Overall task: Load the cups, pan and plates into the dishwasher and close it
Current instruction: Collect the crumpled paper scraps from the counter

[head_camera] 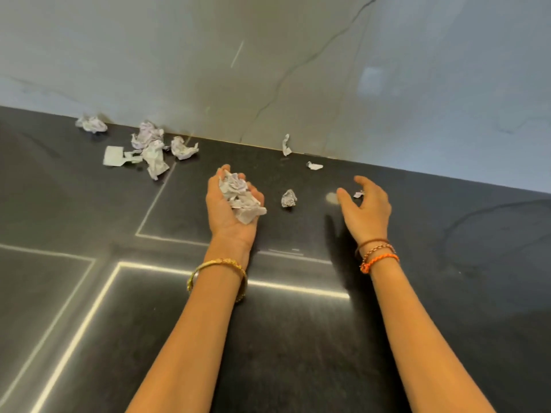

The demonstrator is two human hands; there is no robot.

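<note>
No cup, pan, plate or dishwasher is in view. My left hand (231, 208) is turned palm up over the black countertop (298, 338) and cups a bunch of crumpled paper (240, 195), its fingers curled round it. My right hand (368, 208) hovers over the counter with fingers relaxed and spread, holding nothing. A tiny paper scrap (358, 194) lies just beyond its fingers. A small crumpled ball (288, 198) lies on the counter between the two hands.
More crumpled paper lies at the back left: a cluster (152, 147), a ball (91, 124) and a flat piece (112, 156). Two scraps (286, 145) (314, 166) sit near the grey marble wall (268, 55). Ceiling lights reflect as bright lines on the counter.
</note>
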